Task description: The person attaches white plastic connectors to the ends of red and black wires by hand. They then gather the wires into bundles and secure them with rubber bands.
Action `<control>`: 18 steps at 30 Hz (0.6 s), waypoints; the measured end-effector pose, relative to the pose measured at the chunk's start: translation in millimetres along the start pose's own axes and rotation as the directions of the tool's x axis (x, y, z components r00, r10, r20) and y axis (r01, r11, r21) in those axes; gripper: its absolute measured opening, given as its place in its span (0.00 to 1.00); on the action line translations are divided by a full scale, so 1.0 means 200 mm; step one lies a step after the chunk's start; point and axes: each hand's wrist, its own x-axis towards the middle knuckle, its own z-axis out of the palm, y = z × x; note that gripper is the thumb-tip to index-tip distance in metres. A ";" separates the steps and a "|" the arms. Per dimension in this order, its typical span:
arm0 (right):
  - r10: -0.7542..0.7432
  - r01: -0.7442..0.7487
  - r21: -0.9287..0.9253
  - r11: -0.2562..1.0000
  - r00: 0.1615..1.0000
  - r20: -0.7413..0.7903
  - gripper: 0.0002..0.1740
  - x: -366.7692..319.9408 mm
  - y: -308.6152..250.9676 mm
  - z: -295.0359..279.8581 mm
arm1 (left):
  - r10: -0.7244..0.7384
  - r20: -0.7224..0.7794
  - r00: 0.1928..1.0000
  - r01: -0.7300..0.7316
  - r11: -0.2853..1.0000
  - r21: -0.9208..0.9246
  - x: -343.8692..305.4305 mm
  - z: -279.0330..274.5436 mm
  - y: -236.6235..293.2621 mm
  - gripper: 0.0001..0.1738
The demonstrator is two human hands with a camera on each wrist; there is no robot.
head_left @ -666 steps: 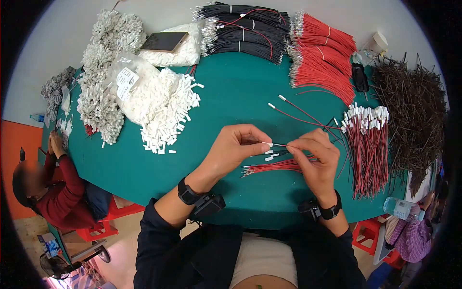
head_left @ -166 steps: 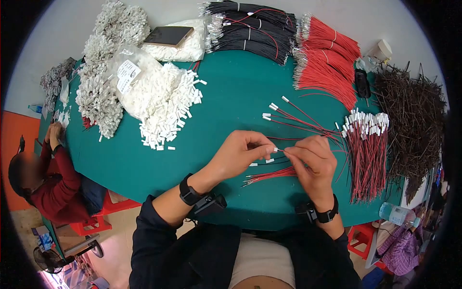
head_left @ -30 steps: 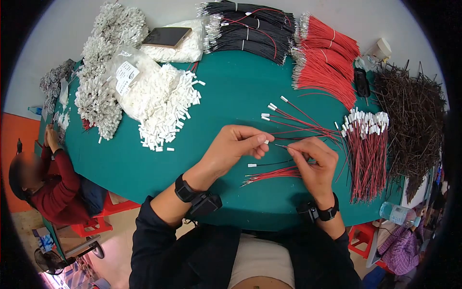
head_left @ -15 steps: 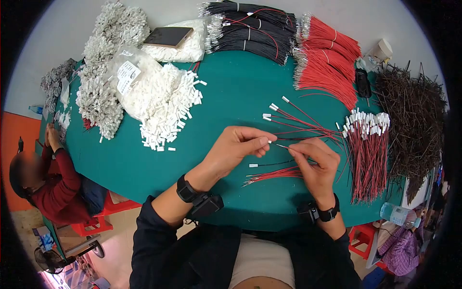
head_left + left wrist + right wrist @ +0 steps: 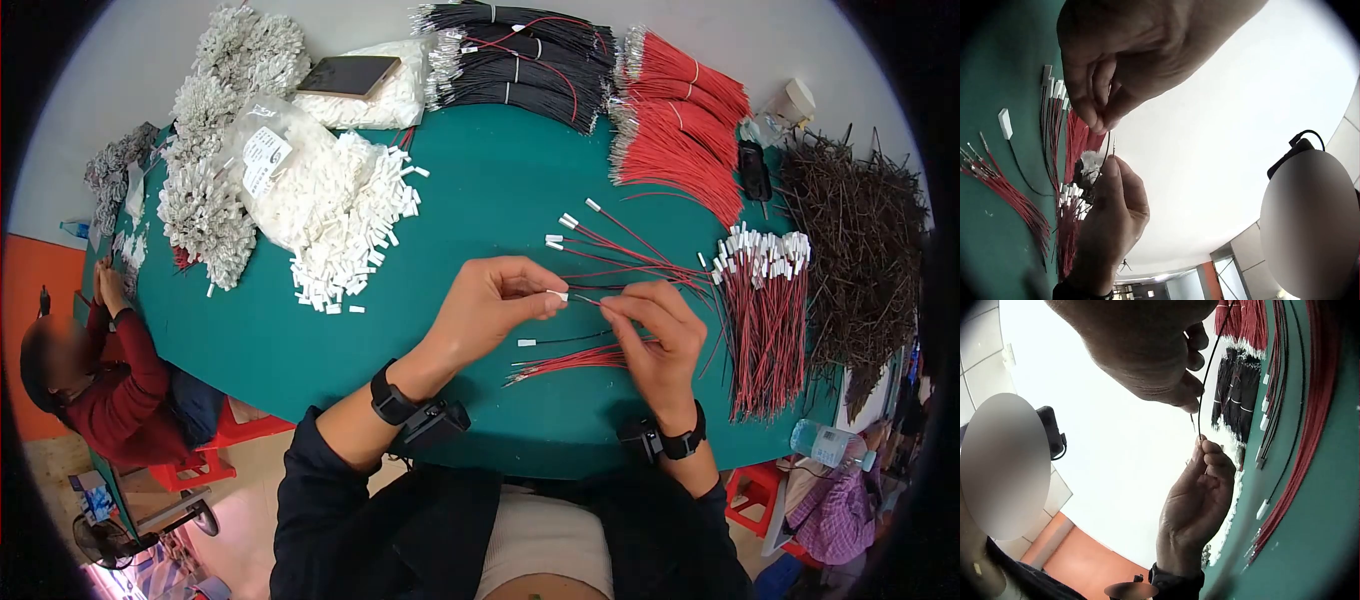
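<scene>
My left hand (image 5: 492, 308) pinches a small white connector housing (image 5: 558, 295) between thumb and fingers. A thin black wire (image 5: 1201, 400) runs from those fingertips toward the right hand. Opposite, my right hand (image 5: 660, 330) pinches a red wire (image 5: 592, 302) near its end, its bare metal terminal pointing at the housing a short gap away. Below the hands lies a bundle of red wires (image 5: 570, 362) with bare terminals. Beside it, a black wire ends in a white housing (image 5: 527, 343). Several wires fitted with white housings (image 5: 568, 221) fan out beyond the right hand.
Loose white housings (image 5: 345, 230) spill from a bag at left. A phone (image 5: 348, 76) lies on another bag. Black wire bundles (image 5: 520, 70) and red wire bundles (image 5: 680, 130) lie behind. Right are housed wires (image 5: 765, 330) and a brown heap (image 5: 850, 240). Another person (image 5: 110, 390) sits left.
Over the last second the left fingers have turned the housing, now more in view by the right hand's terminal. Since 22 seconds ago, more housed wires lie beyond the hands and fewer housings beneath them.
</scene>
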 end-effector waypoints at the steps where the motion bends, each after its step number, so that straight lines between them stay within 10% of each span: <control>1: -0.008 0.008 -0.004 1.000 1.000 0.008 0.11 0.00 0.00 0.00 | -0.005 -0.004 1.000 0.005 1.000 -0.011 0.00 0.00 0.00 0.10; 18: -0.074 0.074 -0.008 0.997 0.997 0.024 0.11 0.01 0.00 0.01 | 0.022 0.012 1.000 -0.022 1.000 0.012 0.00 0.01 0.00 0.08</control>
